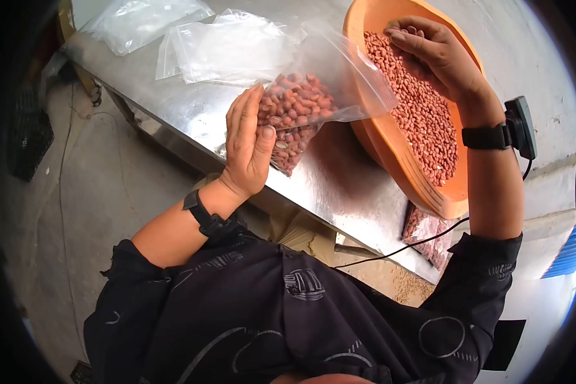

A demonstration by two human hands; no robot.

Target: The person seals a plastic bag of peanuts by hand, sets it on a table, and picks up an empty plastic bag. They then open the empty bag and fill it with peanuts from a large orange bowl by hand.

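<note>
A clear zip bag partly filled with red-skinned peanuts sits on the metal table, its unfilled top slanting toward the orange basin. My left hand lies along the bag's near left side, fingers stretched out and thumb against the plastic. Over the orange basin, which holds many loose peanuts, is my right hand. Its fingers are curled together, and a few peanuts show between the fingertips and thumb. The palm side of this hand is partly hidden.
Flat clear bags are piled at the table's back, beside another plastic bundle. A filled peanut bag lies by the basin's lower end. A black cable crosses the table near its front edge.
</note>
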